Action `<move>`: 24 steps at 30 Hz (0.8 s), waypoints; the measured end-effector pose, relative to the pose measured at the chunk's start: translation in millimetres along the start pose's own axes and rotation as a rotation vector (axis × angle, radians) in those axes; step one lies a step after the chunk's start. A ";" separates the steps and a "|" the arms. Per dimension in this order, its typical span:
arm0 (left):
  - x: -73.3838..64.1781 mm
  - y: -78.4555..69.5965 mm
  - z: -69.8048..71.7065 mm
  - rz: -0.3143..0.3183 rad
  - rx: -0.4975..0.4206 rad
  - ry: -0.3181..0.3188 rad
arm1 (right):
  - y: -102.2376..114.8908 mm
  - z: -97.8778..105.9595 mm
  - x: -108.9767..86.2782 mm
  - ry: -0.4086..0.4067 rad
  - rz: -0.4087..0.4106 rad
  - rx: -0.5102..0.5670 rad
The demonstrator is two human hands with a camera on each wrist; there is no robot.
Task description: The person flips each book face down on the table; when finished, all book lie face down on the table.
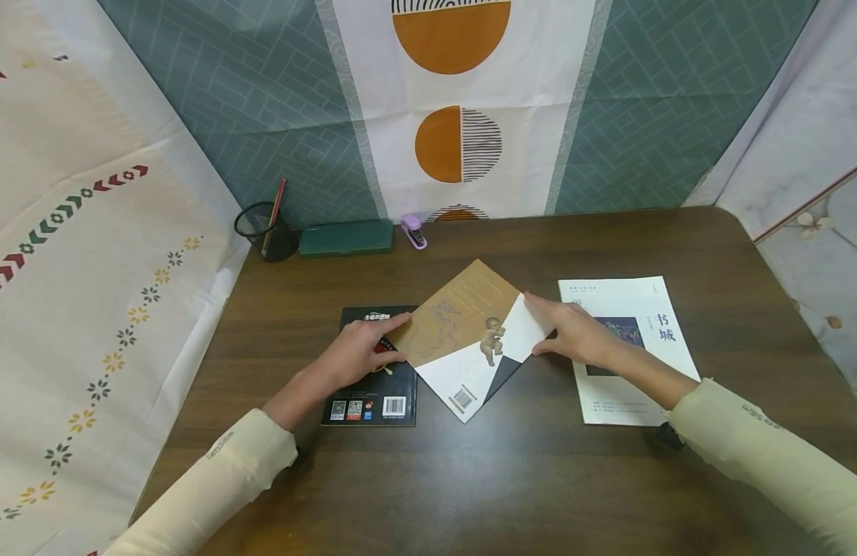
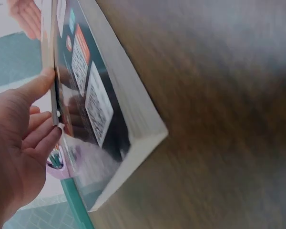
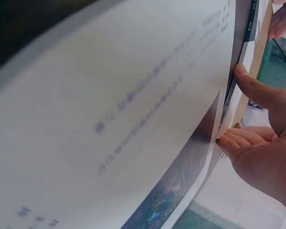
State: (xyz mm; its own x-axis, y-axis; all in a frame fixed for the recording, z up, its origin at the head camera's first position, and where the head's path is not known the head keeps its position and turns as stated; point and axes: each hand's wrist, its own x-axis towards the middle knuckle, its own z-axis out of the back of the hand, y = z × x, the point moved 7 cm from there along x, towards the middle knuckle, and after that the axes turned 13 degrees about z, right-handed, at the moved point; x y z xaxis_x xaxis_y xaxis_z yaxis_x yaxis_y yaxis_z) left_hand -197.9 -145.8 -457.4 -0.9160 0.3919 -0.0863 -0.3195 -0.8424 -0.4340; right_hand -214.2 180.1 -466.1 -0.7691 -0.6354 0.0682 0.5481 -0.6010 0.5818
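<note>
A tan-and-white book with a barcode and a small cherub figure sits turned cornerwise, diamond-like, in the middle of the table. My left hand grips its left corner between thumb and fingers, over a black book that the tan one partly covers. At the opposite corner, my right hand holds it the same way. Under the right forearm lies a white magazine with a dark picture, partly hidden. The left wrist view shows the thick black book close below the left hand.
Along the back edge stand a black mesh pen cup with a red pencil, a green case and a purple stapler. Patterned cloth hangs behind the brown table, with more cloth at both sides.
</note>
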 end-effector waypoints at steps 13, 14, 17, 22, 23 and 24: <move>-26.8 -18.4 -1.7 -0.044 0.019 -0.069 | -13.2 11.9 10.5 0.023 -0.020 -0.020; -28.3 -18.4 -2.3 -0.041 0.017 -0.071 | -14.2 12.3 11.4 0.022 -0.026 -0.017; -31.5 -16.3 -1.2 -0.025 -0.016 -0.087 | -14.8 13.8 12.8 0.020 -0.029 -0.010; -32.3 -10.1 3.6 0.020 -0.124 -0.132 | -13.0 15.2 14.3 0.031 -0.004 -0.005; -32.0 -9.5 3.2 0.024 -0.146 -0.127 | -12.8 15.5 14.4 0.031 0.001 -0.002; -31.7 -9.2 2.3 0.026 -0.162 -0.118 | -12.9 15.7 14.5 0.030 0.005 0.001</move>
State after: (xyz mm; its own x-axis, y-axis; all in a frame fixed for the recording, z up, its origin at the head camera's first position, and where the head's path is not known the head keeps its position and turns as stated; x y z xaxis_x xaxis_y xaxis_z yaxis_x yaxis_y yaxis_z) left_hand -166.4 -151.3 -448.7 -0.9486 0.3164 0.0024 -0.2608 -0.7777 -0.5720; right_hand -237.6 186.2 -459.8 -0.7564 -0.6524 0.0467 0.5514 -0.5977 0.5820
